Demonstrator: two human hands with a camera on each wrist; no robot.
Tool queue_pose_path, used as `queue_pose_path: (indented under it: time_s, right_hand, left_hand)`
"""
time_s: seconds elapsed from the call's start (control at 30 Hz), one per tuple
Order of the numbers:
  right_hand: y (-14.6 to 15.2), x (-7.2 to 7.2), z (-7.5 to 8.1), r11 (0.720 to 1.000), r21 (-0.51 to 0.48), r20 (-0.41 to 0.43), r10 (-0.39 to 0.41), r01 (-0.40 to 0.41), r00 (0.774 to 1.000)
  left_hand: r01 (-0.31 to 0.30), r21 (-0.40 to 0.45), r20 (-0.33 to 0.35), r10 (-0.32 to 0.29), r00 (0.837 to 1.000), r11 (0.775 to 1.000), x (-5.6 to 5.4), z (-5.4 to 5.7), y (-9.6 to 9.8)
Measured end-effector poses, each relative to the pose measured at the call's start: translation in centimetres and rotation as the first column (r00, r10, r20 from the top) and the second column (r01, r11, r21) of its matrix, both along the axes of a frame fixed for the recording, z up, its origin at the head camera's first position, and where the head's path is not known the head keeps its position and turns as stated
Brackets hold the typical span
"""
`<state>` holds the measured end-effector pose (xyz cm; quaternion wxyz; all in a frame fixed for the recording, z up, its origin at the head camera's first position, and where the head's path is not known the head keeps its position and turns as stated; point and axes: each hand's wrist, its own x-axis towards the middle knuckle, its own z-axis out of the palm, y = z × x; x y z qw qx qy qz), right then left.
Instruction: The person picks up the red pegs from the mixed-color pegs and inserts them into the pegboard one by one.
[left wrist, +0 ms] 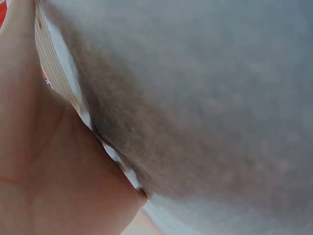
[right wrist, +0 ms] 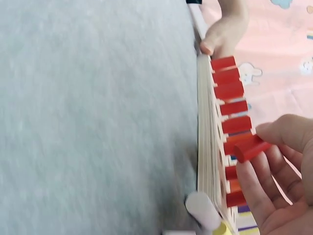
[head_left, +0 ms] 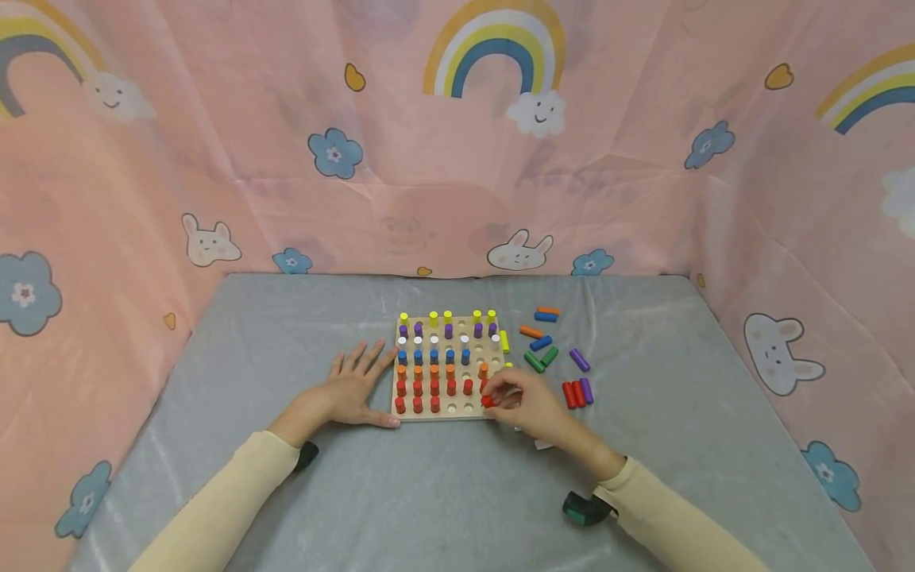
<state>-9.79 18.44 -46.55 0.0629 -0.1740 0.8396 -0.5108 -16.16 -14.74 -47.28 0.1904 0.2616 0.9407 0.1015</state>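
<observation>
A wooden pegboard (head_left: 460, 408) lies on the grey cloth, with rows of yellow, purple, white, blue, orange and red pegs standing in it. My right hand (head_left: 532, 405) pinches a red peg (right wrist: 252, 148) between thumb and fingertip, over the board's near right corner. In the right wrist view this peg is tilted and overlaps the row of upright red pegs (right wrist: 229, 91). My left hand (head_left: 350, 393) lies spread at the board's left side, its thumb at the near left corner. Only its palm side and a strip of the board's edge (left wrist: 51, 63) show in the left wrist view.
Right of the board lie loose pegs: orange (head_left: 530, 331), blue (head_left: 541, 343), green (head_left: 534, 361), purple (head_left: 580, 360) and red (head_left: 574, 395). A yellow peg (head_left: 503, 342) lies along the board's right edge. White pegs (right wrist: 203, 210) lie by the near right corner, partly under my right hand.
</observation>
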Motion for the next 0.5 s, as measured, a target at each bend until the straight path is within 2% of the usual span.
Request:
queue_pose_path:
  time_s: [0.23,0.5]
  right_hand:
    - [-1.2,0.4,-0.3,0.997,-0.047,-0.033,-0.068,0.066,0.997]
    - [-2.5,0.8,-0.2,0.993,-0.087,-0.030,-0.080,0.077,0.996]
  left_hand:
    - [-0.003,0.009,0.003,0.003,1.000,1.000,0.1,0.3,0.1]
    - [-0.003,0.008,0.006,0.003,1.000,1.000,0.2,0.5,0.1]
